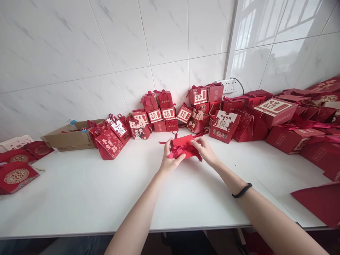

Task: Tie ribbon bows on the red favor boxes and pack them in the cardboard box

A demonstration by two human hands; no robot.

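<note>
A small red gift box (184,142) with a red ribbon (178,151) sits on the white table (106,191) in front of me. My left hand (169,160) pinches the ribbon at the box's left side. My right hand (204,148) grips the ribbon at the box's right side, fingers curled. A black band circles my right wrist (241,190).
Many red gift boxes (164,109) are stacked along the tiled wall. Larger red bags (289,127) crowd the right. A brown cardboard box (69,136) and flat red pouches (16,175) lie at the left. A white power strip (227,85) hangs on the wall.
</note>
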